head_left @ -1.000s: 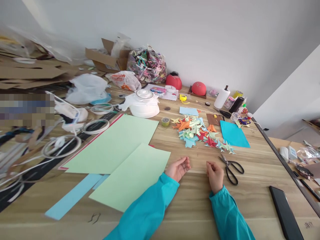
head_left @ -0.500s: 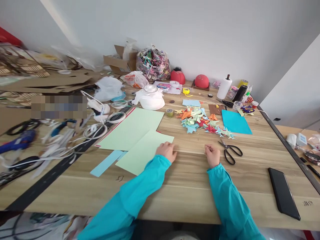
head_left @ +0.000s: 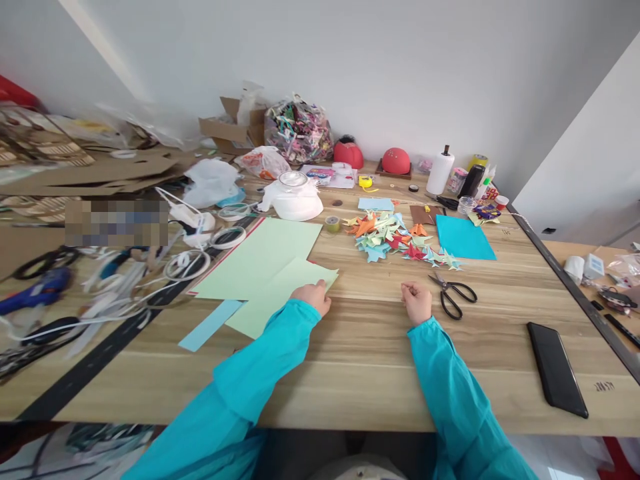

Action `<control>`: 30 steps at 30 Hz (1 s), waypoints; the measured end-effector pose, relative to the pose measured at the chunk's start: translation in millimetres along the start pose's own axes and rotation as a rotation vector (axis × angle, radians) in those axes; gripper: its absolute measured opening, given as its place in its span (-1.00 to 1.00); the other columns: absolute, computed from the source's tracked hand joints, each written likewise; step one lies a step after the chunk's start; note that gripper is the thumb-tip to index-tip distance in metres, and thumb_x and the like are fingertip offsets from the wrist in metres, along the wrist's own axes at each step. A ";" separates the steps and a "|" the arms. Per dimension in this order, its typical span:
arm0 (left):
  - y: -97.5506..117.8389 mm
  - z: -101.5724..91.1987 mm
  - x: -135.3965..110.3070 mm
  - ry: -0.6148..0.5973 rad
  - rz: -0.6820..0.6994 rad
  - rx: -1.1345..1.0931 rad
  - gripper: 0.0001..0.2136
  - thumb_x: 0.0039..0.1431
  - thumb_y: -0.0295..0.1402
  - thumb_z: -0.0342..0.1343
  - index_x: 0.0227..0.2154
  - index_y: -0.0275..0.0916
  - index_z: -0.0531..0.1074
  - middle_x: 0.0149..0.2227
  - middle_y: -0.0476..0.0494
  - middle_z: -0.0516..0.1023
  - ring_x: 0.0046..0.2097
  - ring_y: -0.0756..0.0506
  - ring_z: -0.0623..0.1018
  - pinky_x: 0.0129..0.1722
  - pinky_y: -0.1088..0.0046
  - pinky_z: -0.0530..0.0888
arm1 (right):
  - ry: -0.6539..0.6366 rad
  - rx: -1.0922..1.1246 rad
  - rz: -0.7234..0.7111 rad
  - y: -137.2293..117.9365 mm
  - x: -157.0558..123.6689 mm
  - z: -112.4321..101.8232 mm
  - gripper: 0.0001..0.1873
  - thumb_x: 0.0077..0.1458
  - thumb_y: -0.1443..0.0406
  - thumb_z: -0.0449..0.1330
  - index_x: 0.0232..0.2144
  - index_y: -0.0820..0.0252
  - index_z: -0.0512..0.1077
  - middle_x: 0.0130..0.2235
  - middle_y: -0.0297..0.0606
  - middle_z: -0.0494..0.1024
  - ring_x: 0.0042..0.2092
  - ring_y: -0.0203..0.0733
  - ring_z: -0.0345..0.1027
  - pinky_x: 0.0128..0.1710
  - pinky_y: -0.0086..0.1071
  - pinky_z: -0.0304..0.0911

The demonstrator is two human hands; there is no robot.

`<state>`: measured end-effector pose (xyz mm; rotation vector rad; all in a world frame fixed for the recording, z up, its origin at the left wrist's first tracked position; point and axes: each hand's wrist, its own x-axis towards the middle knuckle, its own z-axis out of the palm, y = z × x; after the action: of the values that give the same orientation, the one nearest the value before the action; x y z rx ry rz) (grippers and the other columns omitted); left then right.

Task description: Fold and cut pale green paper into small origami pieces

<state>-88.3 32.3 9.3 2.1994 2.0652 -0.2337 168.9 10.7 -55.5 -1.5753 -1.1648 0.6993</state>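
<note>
My left hand [head_left: 314, 297] is closed at the right edge of a light green paper sheet [head_left: 280, 287], whose corner lifts a little off the table. That sheet overlaps a larger light green sheet [head_left: 250, 257] with a red strip along its left edge. A light blue paper strip [head_left: 210, 325] lies at the near left of the sheets. My right hand [head_left: 417, 301] rests curled on the table; whether its fingers hold anything small is hidden. Black-handled scissors [head_left: 453, 293] lie just right of it. Beyond it is a pile of colourful folded paper shapes [head_left: 383, 233].
A black phone [head_left: 557, 367] lies at the near right. Bright blue paper [head_left: 465, 237] sits beyond the scissors. A tape roll [head_left: 332, 224] and a white plastic bag [head_left: 295, 200] stand behind the green sheets. Cables [head_left: 187, 265] and a blue glue gun [head_left: 37, 290] clutter the left side.
My left hand has shifted slightly left along the green sheet, and the sheet's right corner has lifted. My right hand stays closed near the scissors. The view has turned slightly.
</note>
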 end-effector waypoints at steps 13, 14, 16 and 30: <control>18.1 -32.9 -22.5 0.179 0.076 -0.039 -0.64 0.00 -0.56 -0.12 -0.12 -0.35 0.38 -0.18 -0.42 0.50 -0.14 -0.31 0.49 -0.20 0.19 0.36 | -0.052 -0.029 -0.043 -3.6 -1.6 2.7 -0.72 -0.02 0.19 0.07 -0.39 0.25 0.48 -0.64 -0.34 0.44 -0.56 -0.26 0.33 -0.49 -0.42 0.26; 28.1 -30.8 -26.1 0.267 0.168 -0.090 -0.64 0.00 -0.57 -0.13 -0.14 -0.35 0.40 -0.13 -0.42 0.49 -0.08 -0.31 0.46 -0.12 0.16 0.34 | -0.047 -0.029 -0.052 -4.7 -2.3 2.7 -0.72 -0.02 0.20 0.07 -0.36 0.26 0.47 -0.63 -0.35 0.45 -0.56 -0.27 0.33 -0.48 -0.42 0.26; 49.8 -21.6 -30.8 0.379 0.374 -0.243 -0.68 0.03 -0.57 -0.14 -0.20 -0.32 0.44 -0.04 -0.41 0.44 0.03 -0.31 0.39 0.02 0.13 0.25 | -0.023 -0.029 -0.102 -6.6 -4.2 2.6 -0.68 -0.04 0.25 0.08 -0.22 0.27 0.43 -0.54 -0.33 0.48 -0.53 -0.28 0.33 -0.46 -0.43 0.29; 83.9 28.1 1.9 0.272 0.510 -0.899 -0.80 0.06 -0.45 -0.02 -0.35 -0.21 0.51 -0.09 -0.34 0.50 0.04 -0.32 0.39 0.06 0.06 0.18 | -0.146 -0.273 -0.578 -20.2 -14.5 -9.1 -0.39 -0.32 0.59 -0.03 -0.16 0.14 0.40 -0.06 -0.15 0.39 -0.02 -0.07 0.25 -0.01 -0.16 0.22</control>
<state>-5.4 23.3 -20.4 2.0673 1.2008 0.8901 164.7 -5.7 -35.2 -1.3124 -1.7832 0.2803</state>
